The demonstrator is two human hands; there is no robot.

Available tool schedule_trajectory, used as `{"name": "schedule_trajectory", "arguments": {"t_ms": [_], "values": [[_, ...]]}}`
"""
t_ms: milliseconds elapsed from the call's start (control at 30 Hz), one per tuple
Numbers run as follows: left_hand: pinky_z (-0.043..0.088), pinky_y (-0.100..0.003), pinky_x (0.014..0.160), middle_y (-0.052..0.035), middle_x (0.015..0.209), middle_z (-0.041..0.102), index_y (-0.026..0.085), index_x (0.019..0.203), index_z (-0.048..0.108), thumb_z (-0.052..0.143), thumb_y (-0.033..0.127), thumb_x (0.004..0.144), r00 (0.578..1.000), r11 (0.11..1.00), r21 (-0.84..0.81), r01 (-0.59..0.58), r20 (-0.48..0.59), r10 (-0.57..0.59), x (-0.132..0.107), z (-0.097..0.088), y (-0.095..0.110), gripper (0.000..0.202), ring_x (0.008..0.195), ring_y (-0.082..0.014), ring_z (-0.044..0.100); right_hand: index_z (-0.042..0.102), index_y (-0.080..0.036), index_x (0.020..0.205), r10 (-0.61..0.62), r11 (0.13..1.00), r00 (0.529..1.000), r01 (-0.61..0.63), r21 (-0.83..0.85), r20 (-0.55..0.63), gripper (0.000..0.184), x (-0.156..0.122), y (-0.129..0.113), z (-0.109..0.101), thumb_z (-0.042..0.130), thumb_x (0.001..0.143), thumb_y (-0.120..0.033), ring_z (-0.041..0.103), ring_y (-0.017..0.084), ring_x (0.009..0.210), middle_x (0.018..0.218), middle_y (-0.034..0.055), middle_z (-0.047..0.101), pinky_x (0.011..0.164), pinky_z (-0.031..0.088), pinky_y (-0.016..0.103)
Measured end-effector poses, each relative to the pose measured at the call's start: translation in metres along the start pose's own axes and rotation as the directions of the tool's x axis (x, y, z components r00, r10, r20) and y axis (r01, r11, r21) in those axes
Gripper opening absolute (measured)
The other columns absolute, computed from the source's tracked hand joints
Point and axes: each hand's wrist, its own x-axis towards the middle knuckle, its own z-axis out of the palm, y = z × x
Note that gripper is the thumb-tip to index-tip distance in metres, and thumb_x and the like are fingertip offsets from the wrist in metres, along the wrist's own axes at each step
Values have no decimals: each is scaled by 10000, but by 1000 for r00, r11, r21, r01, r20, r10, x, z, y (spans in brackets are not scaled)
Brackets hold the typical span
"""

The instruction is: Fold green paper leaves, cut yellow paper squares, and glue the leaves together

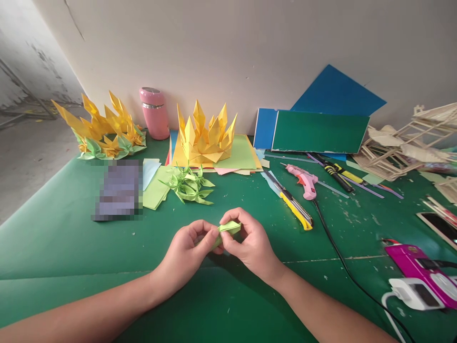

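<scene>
A small folded piece of light green paper (230,227) is pinched between both hands above the green table. My left hand (194,243) grips its left end, thumb against the forefinger. Fingers of my right hand (248,238) close round the right end, with the thumb pressed on the near side. Part of the paper is hidden behind the fingers. Beyond the hands lies a cluster of green folded paper leaves (189,183), beside a small stack of green paper sheets (155,193).
At the back stand a yellow paper crown (207,138), another crown with green leaves (107,133) and a pink flask (156,116). To the right lie a yellow utility knife (296,209), a pink glue gun (303,181) with a trailing cord, and a magenta power strip (410,262).
</scene>
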Motion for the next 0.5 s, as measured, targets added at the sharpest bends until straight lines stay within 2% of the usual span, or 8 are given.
{"name": "schedule_trajectory", "arguments": {"t_ms": [133, 300, 500], "values": [[529, -270, 634, -5, 654, 673, 165, 742, 632, 746, 520, 629, 1000, 998, -52, 27, 5, -27, -1, 0, 1, 390, 643, -158, 644, 501, -230, 879, -41, 999, 998, 41, 9, -42, 175, 0, 1, 1, 591, 732, -206, 529, 99, 607, 759, -35, 515, 548, 481, 216], [517, -265, 623, 1, 613, 660, 164, 695, 604, 742, 540, 628, 996, 992, -109, 59, -55, -65, 1, 1, 4, 406, 628, -156, 641, 477, -243, 957, -98, 995, 990, 101, 19, -101, 251, 3, 3, -1, 622, 753, -235, 545, 104, 652, 779, -34, 515, 621, 508, 234], [503, -260, 625, -2, 643, 677, 169, 718, 593, 737, 538, 629, 991, 991, -112, 66, -110, -79, 2, 1, 2, 406, 645, -160, 652, 459, -245, 890, -144, 990, 983, 144, -5, -114, 233, 4, 6, -1, 629, 740, -195, 552, 106, 676, 821, -25, 520, 635, 526, 247]]}}
